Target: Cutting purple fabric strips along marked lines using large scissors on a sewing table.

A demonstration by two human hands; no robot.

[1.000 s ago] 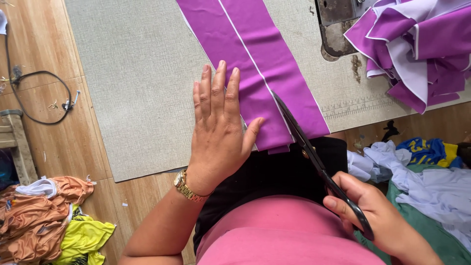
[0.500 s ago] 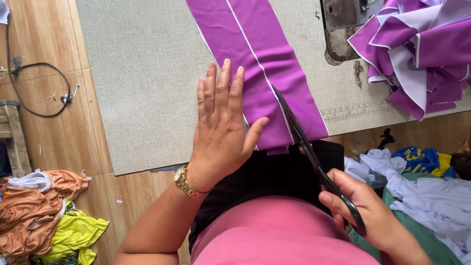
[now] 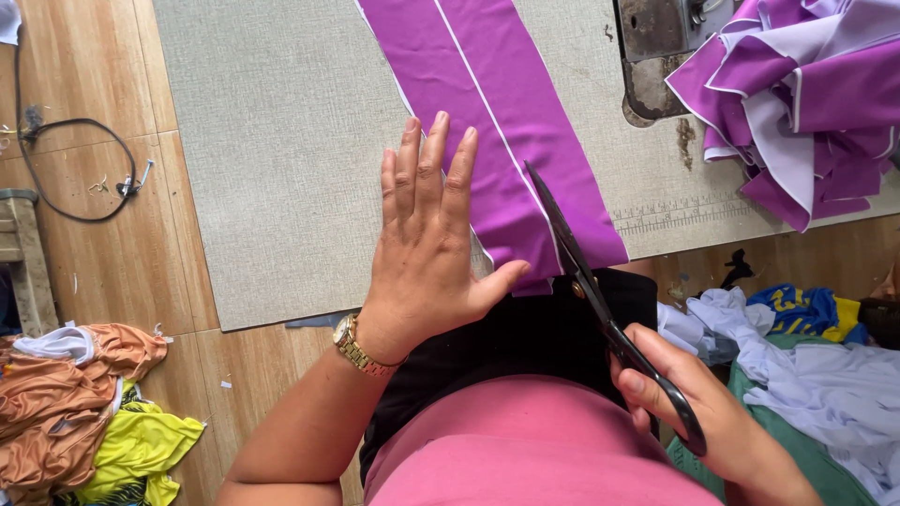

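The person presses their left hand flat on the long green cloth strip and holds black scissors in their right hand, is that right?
Not quite: the long cloth strip is purple with thin white lines, not green. The head view shows it. The rest holds: the left hand presses flat on the strip on the grey table, and the right hand holds the black scissors.

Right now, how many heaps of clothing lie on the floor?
2: an orange and yellow heap at lower left, and a white and blue heap at lower right beside the right hand. More may lie out of frame.

Purple fabric strip [image 3: 506, 141] with white piping, flat on table; black scissors [image 3: 600, 309] across its right edge.
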